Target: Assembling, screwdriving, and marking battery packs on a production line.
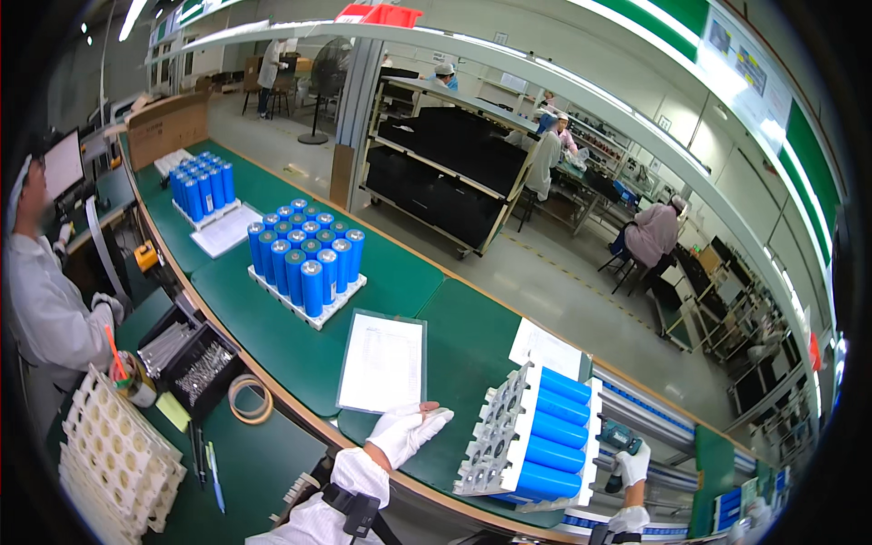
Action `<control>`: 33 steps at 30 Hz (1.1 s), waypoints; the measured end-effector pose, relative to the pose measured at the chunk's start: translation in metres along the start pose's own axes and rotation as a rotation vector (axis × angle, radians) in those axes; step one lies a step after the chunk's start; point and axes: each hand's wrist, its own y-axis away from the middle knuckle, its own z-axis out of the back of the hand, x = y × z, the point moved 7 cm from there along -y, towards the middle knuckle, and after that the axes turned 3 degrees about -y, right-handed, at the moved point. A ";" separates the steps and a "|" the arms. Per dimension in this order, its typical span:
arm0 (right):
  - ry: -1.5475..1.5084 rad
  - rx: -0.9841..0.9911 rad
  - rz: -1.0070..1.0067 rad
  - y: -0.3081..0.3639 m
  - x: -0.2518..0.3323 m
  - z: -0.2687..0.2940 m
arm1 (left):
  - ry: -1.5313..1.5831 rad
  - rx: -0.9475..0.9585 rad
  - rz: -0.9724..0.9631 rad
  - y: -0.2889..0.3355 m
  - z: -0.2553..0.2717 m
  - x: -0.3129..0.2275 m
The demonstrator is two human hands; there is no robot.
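My left hand (406,436), in a white glove with some fingertips bare, is held with its fingers stretched out over the near edge of the green bench. It is empty and lies just below a printed sheet in a clear sleeve (385,361). To its right a block of blue cylindrical battery cells (555,434) rests on its side between two white plastic holders (496,434). Beyond that block my right hand (633,465), also gloved, is closed around a teal and black cordless power driver (619,437). The driver's tip is hidden behind the block.
Two upright groups of blue cells (304,252) (202,189) stand on white holders farther left. Below left are a black bin of small metal parts (205,371), tape rolls (250,400) and stacked white holders (118,454). A co-worker (59,300) stands at far left. A roller conveyor (668,454) lies right.
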 end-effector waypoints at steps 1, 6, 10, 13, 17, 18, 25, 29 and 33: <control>0.031 -0.027 0.010 0.000 -0.003 0.001 | 0.020 0.003 -0.002 0.000 -0.005 0.000; 0.008 -0.032 0.011 0.008 0.021 -0.011 | -0.226 -0.075 0.045 -0.013 -0.014 0.006; 0.015 -0.004 -0.006 0.006 0.013 -0.005 | -0.397 0.006 0.106 -0.038 -0.039 0.014; 0.027 -0.002 -0.008 0.008 0.019 -0.008 | -0.673 0.083 -0.060 -0.064 -0.059 0.018; 0.028 -0.021 0.005 0.012 0.024 -0.008 | -1.282 -0.021 -0.490 -0.076 -0.093 0.005; 0.034 -0.019 0.002 0.007 0.016 -0.004 | -1.278 -0.023 -0.484 -0.080 -0.096 0.006; 0.118 0.006 0.025 0.000 -0.001 0.012 | -1.361 -0.067 -0.759 -0.074 -0.113 0.007; 0.111 -0.004 0.047 0.000 -0.002 0.013 | -1.361 -0.060 -0.930 -0.066 -0.122 0.010; 0.104 -0.004 0.081 0.002 0.010 0.006 | -1.384 -0.040 -0.975 -0.059 -0.122 0.018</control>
